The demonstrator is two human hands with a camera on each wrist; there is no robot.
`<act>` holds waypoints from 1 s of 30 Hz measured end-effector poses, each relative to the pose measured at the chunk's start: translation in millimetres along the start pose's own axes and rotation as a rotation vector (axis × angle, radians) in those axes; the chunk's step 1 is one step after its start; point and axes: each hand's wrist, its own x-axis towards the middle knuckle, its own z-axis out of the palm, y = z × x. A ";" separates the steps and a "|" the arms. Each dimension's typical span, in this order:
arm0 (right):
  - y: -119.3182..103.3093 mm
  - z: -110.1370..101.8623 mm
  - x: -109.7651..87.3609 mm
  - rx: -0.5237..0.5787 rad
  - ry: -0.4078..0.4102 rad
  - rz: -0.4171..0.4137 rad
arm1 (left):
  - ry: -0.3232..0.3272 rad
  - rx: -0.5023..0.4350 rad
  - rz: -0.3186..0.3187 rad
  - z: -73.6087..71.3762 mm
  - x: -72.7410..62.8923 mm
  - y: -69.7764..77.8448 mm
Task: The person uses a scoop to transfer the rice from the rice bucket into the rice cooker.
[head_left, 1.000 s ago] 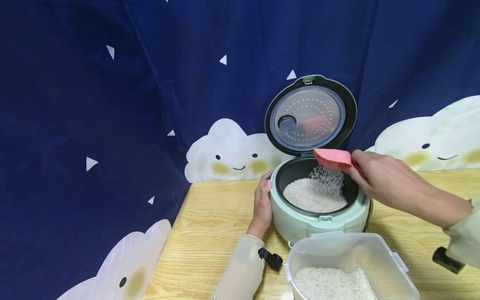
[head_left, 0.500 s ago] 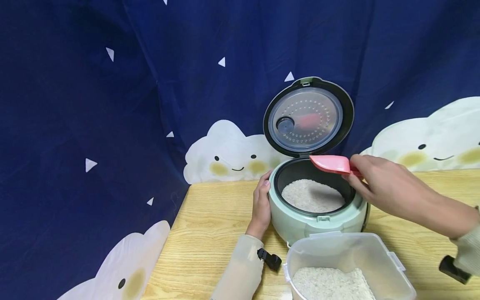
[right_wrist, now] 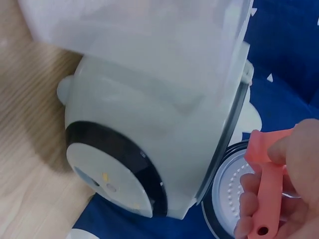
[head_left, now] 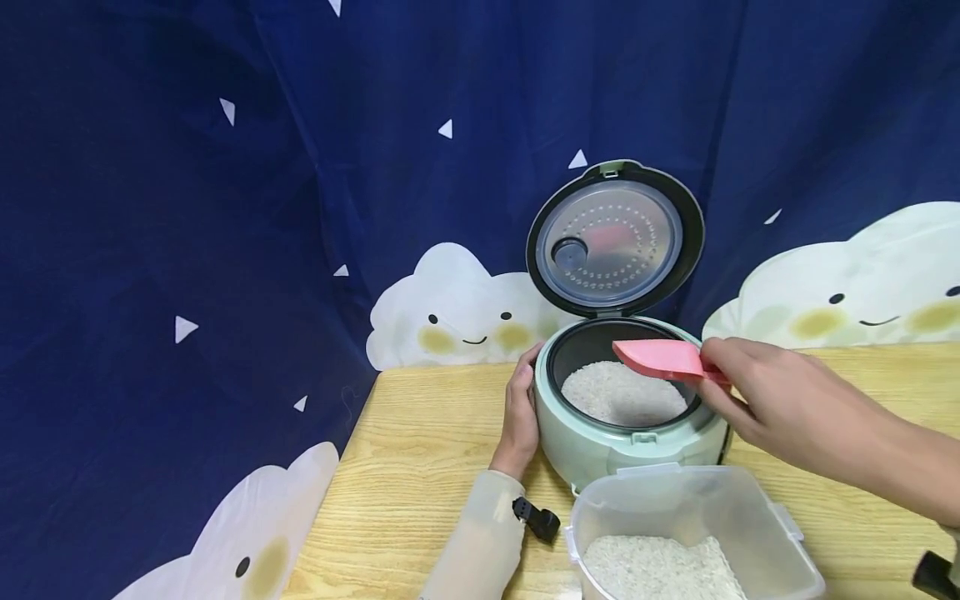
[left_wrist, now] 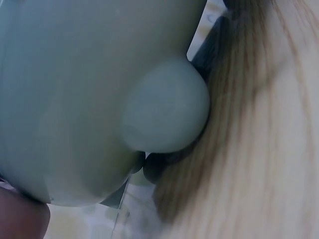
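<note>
A pale green rice cooker [head_left: 600,450] stands on the table with its lid [head_left: 615,242] raised. White rice [head_left: 618,392] lies in its dark inner pot [head_left: 573,346]. Along the cooker's left side rests my left hand [head_left: 519,417]; in the left wrist view the cooker's wall [left_wrist: 75,99] fills much of the picture, with a fingertip [left_wrist: 22,216] at the lower left. My right hand [head_left: 772,392] grips a pink scoop [head_left: 660,358] by its handle [right_wrist: 269,199], holding it above the right part of the pot. Whether rice is left in the scoop I cannot tell.
In front of the cooker sits a translucent plastic container [head_left: 765,517] with more white rice [head_left: 660,567] in it. The wooden table [head_left: 420,467] reaches back to a dark blue curtain [head_left: 420,167] printed with clouds and triangles.
Rice was falling from the scoop into the pot a second ago; now none is seen falling. The scoop and right hand have come lower and nearer. The left hand stays at the cooker's side.
</note>
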 end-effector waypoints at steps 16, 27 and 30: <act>-21.8 -3.8 -35.5 -0.012 -0.136 0.013 | -0.085 0.070 -0.009 -1.1 1.1 3.0; -21.9 2.0 -61.5 0.035 -0.315 -0.043 | -0.094 0.026 -0.016 -1.8 2.3 2.5; -18.4 5.5 -66.6 0.085 -0.395 -0.060 | -0.094 0.023 -0.023 -1.2 1.9 2.7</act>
